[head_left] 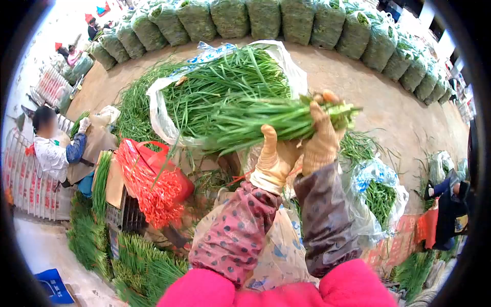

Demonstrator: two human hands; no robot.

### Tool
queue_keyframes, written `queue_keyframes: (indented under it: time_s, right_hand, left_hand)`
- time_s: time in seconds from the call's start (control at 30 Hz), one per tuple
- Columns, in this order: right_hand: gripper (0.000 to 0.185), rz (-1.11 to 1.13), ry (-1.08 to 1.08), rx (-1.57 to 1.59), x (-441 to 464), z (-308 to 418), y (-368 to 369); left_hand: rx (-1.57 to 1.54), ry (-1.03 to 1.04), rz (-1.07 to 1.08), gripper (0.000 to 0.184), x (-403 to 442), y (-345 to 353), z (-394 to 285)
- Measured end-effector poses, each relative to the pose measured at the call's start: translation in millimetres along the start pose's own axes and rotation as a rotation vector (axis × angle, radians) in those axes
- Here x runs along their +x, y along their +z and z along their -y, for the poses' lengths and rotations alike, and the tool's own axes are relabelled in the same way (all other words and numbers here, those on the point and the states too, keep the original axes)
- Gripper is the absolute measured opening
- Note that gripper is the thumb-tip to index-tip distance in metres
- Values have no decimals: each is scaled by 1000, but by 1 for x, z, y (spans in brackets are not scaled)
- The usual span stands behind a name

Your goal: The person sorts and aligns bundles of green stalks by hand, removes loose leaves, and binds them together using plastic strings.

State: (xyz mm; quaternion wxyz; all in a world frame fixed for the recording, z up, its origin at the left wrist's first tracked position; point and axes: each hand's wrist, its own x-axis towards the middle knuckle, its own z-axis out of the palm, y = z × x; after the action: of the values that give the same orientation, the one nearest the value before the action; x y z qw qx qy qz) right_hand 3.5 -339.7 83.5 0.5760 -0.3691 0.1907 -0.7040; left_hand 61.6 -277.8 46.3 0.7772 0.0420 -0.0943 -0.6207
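Observation:
A bunch of long green chives (255, 120) lies sideways in front of me, leafy ends to the left and slightly blurred. My right hand (322, 140), in a tan work glove, is closed around its pale stem end. My left hand (271, 163), gloved too, is just below the bunch with its thumb stretched up and fingers apart; whether it touches the stems I cannot tell. Behind the bunch, a large white plastic bag (294, 66) lies open, full of loose chives (225, 82). Red ties (153, 179) hang over a red bag (183, 187) to my left.
Tied chive bundles (146, 261) are stacked at lower left beside a dark crate (128, 212). A smaller plastic bag of greens (381, 199) stands at right. A person (56, 148) sits at left; another (450, 204) is at far right. Stuffed sacks (230, 19) line the back.

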Motion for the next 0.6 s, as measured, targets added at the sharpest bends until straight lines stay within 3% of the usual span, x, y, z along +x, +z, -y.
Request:
queue_keyframes:
  time_s: [0.03,0.1,0.17,0.2,0.23,0.3,0.33,0.4,0.43,0.47,0.5,0.53,0.57,0.6]
  right_hand:
    - [39,-40,46,102,-19,13,-2]
    - [40,-73,76,189,-46,25,-26]
    - [37,-19,27,207,-71,38,-48]
    - [37,-63,200,339,-83,48,-65]
    - [42,-61,164,221,-94,55,-77]
    - [50,1,271,166,-112,71,-96]
    - [57,79,324,50,-122,83,-105]
    - [59,776,205,-1220,-130,71,-218]
    - [52,578,656,-942,-132,113,-198]
    - [62,730,1141,-1187,-113,144,-202]
    - [64,696,1008,-1582,-113,158,-224]
    - [69,542,781,-1763,-112,172,-229]
    - [66,416,586,-1741,-105,176,-241]
    - [66,248,633,-1340,-94,177,-233]
  left_hand:
    - [20,5,-93,82,-4,4,3]
    - [10,61,-247,63,-19,12,10]
    - [-72,47,-274,55,-27,-9,13]
    - [-136,40,-286,50,-33,-12,16]
    - [-128,-108,-164,43,-40,-16,17]
    - [-34,-28,-214,37,-51,-20,25]
    - [-17,9,-268,34,-59,-18,27]
    - [34,-75,-236,37,-66,-36,18]
    - [96,-149,-232,39,-69,-51,12]
    - [156,-107,-190,44,-76,-43,12]
    - [234,-97,-140,48,-80,-45,10]
    - [304,-106,-150,51,-86,-33,13]
    - [375,-116,-163,55,-92,-21,17]
    - [516,-97,-185,61,-92,-10,25]
